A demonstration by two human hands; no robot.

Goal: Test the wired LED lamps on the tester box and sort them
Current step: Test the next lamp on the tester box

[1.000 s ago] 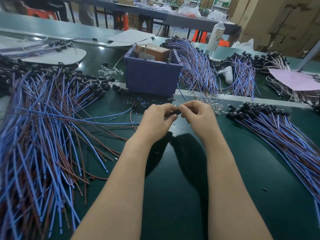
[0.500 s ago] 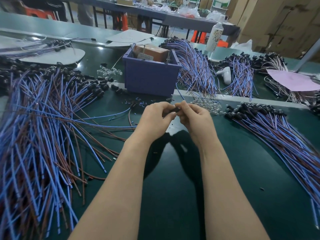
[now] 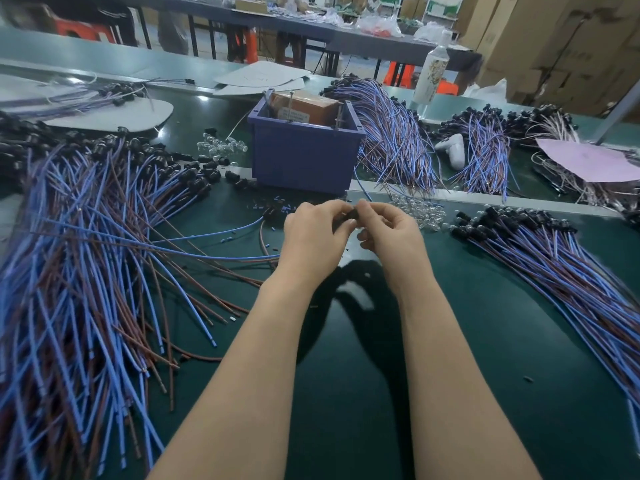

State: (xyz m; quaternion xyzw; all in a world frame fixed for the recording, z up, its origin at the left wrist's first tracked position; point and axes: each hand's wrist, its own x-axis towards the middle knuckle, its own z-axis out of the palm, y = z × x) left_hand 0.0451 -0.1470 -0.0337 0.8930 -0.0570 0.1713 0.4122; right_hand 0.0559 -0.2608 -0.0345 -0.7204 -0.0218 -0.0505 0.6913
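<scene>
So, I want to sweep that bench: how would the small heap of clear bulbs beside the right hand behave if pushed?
The clear bulbs look small, rounded and loose, so they would probably scatter and roll. The green mat looks smooth and glossy, so little would likely slow them. Glass or plastic cannot be told, so push gently.

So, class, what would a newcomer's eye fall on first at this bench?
Probably the big fan of blue and brown wired lamps sprawled on the left, with a neater bundle on the right. Between them the left hand and right hand pinch one small black part, just before the purple box.
</scene>
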